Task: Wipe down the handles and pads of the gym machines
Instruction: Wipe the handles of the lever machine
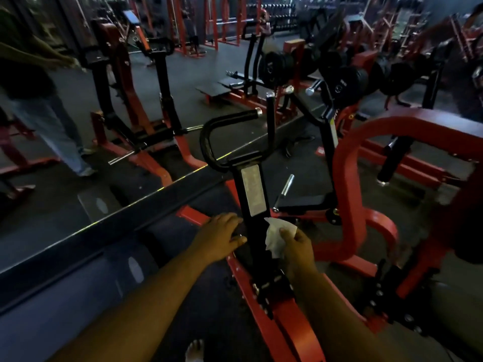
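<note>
A black lever arm [254, 197] of a red-framed gym machine rises in front of me, with a grey label on its face. It ends in a curved black handle [209, 134] and an upright black handle [270, 118]. My right hand [298, 248] pinches a white wipe [277, 237] against the right side of the arm's lower part. On the arm's left side rests my left hand [219, 237], fingers extended.
A large wall mirror [78, 126] fills the left, reflecting the machine and a standing person [34, 100]. Red frame tubes [350, 194] curve at right. Black weight plates [347, 82] hang behind. Dark rubber floor lies below, my foot [194, 350] at the bottom.
</note>
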Demonstrator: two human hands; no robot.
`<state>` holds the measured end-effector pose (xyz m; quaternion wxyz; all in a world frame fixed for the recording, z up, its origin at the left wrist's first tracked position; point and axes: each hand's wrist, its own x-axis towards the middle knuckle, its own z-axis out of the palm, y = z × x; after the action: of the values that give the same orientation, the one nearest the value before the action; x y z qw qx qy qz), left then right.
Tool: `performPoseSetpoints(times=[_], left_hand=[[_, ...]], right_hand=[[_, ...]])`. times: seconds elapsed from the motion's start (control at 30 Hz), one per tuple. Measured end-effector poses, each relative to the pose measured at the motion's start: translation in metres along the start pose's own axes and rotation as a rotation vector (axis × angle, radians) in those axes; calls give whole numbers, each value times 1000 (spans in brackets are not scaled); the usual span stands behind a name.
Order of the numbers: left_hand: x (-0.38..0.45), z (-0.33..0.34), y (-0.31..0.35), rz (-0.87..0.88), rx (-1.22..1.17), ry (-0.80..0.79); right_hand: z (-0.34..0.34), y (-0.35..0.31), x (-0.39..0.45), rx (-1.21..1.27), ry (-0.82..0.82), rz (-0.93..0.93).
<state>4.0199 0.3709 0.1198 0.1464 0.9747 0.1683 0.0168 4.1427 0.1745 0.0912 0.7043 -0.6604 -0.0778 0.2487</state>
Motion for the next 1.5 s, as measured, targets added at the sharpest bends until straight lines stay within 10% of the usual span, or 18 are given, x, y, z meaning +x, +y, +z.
performPoseSetpoints(times=[0.37, 0.67, 1.13, 1.5], left_hand=[[156, -130, -116, 230, 179, 381], [244, -163, -130, 186, 267, 303], [269, -145, -137, 128, 47, 304], [267, -152, -144, 199, -32, 251]], right_hand=[[147, -98, 124, -173, 276, -241], [183, -184, 227, -340, 392, -431], [222, -156, 255, -840, 49, -778], [236, -181, 270, -885, 228, -495]])
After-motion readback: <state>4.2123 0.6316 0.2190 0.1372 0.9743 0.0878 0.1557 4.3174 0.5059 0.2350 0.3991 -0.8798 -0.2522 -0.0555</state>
